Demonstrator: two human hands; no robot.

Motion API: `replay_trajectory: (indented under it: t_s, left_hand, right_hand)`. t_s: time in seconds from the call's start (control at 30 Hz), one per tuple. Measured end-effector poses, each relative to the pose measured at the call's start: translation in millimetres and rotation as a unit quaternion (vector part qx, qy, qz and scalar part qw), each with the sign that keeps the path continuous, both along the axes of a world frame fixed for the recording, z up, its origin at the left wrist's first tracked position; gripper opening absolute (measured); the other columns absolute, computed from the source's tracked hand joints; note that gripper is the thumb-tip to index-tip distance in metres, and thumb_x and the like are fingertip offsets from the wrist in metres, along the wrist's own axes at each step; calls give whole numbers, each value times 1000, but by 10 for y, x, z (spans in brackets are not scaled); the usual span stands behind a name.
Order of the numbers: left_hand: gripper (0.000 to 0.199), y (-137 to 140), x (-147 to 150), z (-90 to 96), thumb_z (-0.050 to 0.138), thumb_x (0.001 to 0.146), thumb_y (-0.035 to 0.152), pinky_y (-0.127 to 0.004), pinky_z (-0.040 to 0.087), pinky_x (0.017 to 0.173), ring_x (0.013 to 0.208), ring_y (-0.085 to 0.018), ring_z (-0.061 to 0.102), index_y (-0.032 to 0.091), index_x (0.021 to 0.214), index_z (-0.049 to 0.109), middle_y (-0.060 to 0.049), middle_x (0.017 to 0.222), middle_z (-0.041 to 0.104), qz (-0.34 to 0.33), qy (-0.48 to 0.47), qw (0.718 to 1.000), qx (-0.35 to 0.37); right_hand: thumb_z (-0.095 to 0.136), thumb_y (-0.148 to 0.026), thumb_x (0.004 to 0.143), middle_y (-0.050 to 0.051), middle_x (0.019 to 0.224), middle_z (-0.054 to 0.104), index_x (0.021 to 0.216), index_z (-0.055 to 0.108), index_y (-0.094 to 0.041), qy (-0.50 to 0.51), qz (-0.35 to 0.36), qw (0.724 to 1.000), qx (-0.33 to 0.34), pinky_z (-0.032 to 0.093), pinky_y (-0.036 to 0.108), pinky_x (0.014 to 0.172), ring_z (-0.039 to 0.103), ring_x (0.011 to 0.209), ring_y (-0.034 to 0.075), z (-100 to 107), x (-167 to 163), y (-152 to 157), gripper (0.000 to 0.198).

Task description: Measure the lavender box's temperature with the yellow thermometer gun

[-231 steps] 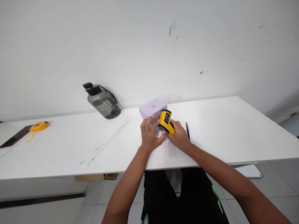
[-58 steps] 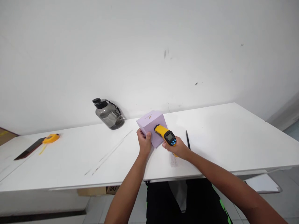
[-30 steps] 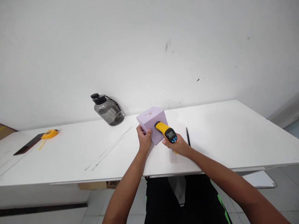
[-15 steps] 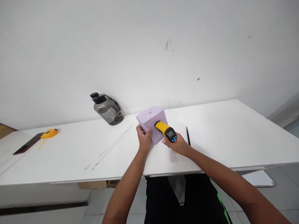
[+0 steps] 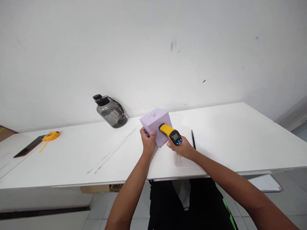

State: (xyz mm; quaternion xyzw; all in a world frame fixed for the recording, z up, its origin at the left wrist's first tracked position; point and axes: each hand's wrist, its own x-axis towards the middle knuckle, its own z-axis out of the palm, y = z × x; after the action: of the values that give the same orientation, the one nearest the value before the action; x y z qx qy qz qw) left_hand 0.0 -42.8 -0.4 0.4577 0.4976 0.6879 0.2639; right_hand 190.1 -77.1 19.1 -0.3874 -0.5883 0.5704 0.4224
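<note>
My left hand (image 5: 148,142) grips a light purple box (image 5: 153,117) by its near left side, thumb on the front face and fingers behind. The box has a small gold mark on top. My right hand (image 5: 183,149) is wrapped round the handle of a yellow and black infrared thermometer (image 5: 170,133). Its nose is at the front face of the box; whether it touches I cannot tell. Its screen and blue buttons face me. Partly under the right hand lies a slip of paper (image 5: 178,161), and a black pen (image 5: 193,139) lies just beyond the wrist.
A grey water bottle (image 5: 112,114) with a black cap stands by the wall at the back. On the left of the white table (image 5: 240,137) are a yellow tape measure (image 5: 51,136) and a dark flat object (image 5: 28,147). Below the table a cardboard box (image 5: 96,189) shows.
</note>
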Motion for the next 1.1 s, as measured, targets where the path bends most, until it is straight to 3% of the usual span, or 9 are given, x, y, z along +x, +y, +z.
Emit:
replay_trajectory:
  t_s: [0.17,0.47,0.77,1.0,1.1]
  left_hand:
    - [76,6,8,23,73,60,72,-34,48,80,92,-20,58,20,109,48,-6,102,56,11,-8,1000,-6]
    - [73,43,1,14,83,59,49,-41,48,94,107,-24,58,21,113,44,-9,115,56,48,15,998,-28]
    - [72,68,-33,-8,80,63,56,-40,48,93,108,-24,58,20,113,43,-11,117,56,50,6,998,-28]
    - [71,26,-74,28,72,66,65,-42,47,90,103,-24,56,20,112,42,-11,112,54,94,26,995,-8]
    - [80,26,-99,40,78,58,61,-42,45,94,108,-26,54,20,115,41,-11,116,50,113,59,992,1]
  right_hand:
    - [75,-52,72,1,76,58,83,59,-18,-2,5,1000,-3,48,30,64,53,69,15,28,-5,-12,39]
    - [77,-49,71,1,77,59,85,60,-18,7,-35,999,8,47,30,64,53,67,14,34,-3,8,38]
    - [81,-49,68,0,77,58,86,60,-18,56,-124,991,3,47,30,63,53,64,13,7,14,94,42]
    - [76,-56,71,1,78,60,88,60,-18,55,-124,991,18,49,32,65,55,66,15,-34,1,99,45]
    - [76,-57,70,2,79,61,88,60,-19,56,-126,990,18,50,32,66,55,67,15,-52,2,103,46]
